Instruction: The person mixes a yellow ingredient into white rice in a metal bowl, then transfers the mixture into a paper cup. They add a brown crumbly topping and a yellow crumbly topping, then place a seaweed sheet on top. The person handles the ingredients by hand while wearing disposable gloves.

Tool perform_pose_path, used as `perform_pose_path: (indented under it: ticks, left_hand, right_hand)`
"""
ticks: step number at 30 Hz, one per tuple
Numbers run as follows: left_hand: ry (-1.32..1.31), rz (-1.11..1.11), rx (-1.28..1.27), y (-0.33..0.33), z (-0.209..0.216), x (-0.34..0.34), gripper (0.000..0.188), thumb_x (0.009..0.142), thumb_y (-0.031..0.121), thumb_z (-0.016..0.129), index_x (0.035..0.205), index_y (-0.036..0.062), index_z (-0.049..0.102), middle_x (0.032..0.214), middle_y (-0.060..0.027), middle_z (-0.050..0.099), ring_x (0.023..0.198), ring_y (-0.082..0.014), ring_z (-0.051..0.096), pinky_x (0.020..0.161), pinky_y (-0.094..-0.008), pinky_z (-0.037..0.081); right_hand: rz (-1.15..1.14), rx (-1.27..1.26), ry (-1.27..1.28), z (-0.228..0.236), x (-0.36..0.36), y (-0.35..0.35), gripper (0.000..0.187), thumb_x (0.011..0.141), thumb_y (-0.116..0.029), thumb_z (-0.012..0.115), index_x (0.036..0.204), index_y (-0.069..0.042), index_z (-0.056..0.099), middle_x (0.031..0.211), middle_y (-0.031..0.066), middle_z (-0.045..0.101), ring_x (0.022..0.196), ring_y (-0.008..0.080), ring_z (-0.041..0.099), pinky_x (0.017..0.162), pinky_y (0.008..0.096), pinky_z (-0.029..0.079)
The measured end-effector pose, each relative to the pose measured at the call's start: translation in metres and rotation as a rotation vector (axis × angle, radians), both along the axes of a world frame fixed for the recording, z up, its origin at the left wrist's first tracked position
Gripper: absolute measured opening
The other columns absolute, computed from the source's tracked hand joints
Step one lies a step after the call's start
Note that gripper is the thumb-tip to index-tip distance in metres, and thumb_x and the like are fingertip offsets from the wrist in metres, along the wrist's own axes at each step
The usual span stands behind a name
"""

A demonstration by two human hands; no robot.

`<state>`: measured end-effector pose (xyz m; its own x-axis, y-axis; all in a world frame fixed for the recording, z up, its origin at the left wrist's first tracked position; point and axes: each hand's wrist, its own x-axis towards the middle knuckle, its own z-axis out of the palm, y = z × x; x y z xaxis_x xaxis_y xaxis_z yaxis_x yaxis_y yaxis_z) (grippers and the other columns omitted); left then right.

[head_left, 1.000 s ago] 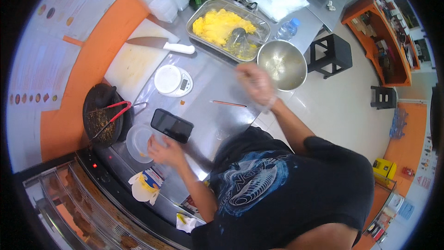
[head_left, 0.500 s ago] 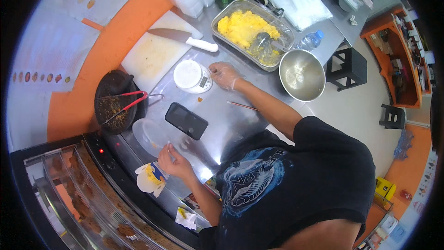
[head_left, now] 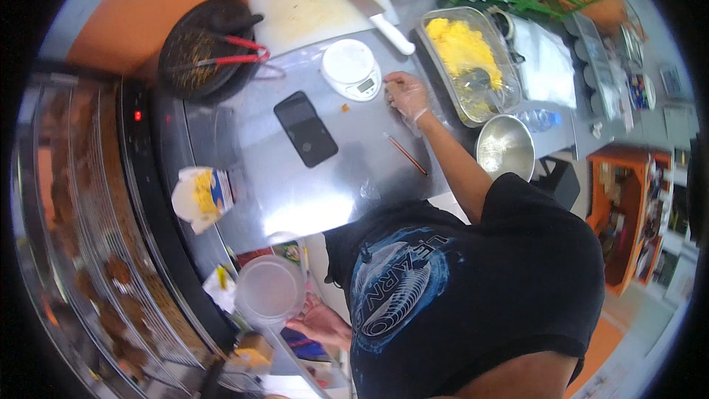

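Note:
My bare left hand (head_left: 323, 322) is closed on the rim of a round translucent plastic lid (head_left: 271, 288), held out past the counter's near edge. My right hand (head_left: 408, 96), in a clear plastic glove, rests beside a white kitchen scale (head_left: 349, 70). Its fingers curl in near the scale's display, and whatever they may hold is hidden. A black phone (head_left: 306, 129) lies on the steel counter, with a brown pencil-like stick (head_left: 408, 155) to its right. At the counter's left stands an open paper food box (head_left: 201, 198) with yellow food inside.
A knife (head_left: 369, 11) lies across a white cutting board (head_left: 306, 6). Red-handled tongs (head_left: 247, 52) rest in a dark mortar (head_left: 203, 48). Yellow food fills a steel tray (head_left: 461, 44); a steel bowl (head_left: 506, 149) stands nearby. A glass display case (head_left: 96, 236) borders the left.
My left hand has taken the round lid off the counter and carried it down, past the near edge. The view has turned; my right hand stays beside the scale.

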<state>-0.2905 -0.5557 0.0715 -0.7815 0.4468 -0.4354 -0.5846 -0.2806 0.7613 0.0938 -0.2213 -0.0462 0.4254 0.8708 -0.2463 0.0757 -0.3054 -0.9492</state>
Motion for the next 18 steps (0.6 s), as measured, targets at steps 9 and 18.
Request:
perform_pose_path:
  ticks: [9, 18]
  left_hand:
    - [-0.363, 0.123, 0.563, -0.108, -0.119, -0.011, 0.017, 0.098, 0.020, 0.063, 0.110, 0.0103, 0.069, 0.110, -0.0036, 0.071, 0.103, -0.0188, 0.060, 0.091, -0.0419, 0.044]
    - [-0.144, -0.236, 0.287, 0.043, -0.064, -0.012, 0.021, 0.102, 0.022, 0.058, 0.113, 0.0060, 0.065, 0.119, -0.0084, 0.067, 0.107, -0.0248, 0.058, 0.093, -0.0399, 0.046]
  right_hand:
    - [0.093, 0.006, 0.145, 0.016, 0.003, -0.002, 0.015, 0.092, -0.002, 0.059, 0.105, -0.002, 0.066, 0.076, 0.0051, 0.064, 0.063, 0.0114, 0.060, 0.054, 0.0264, 0.049]
    - [0.145, 0.032, 0.278, 0.014, 0.016, 0.001, 0.014, 0.094, -0.006, 0.059, 0.106, -0.004, 0.066, 0.072, 0.0062, 0.063, 0.058, 0.0134, 0.060, 0.053, 0.0313, 0.053]
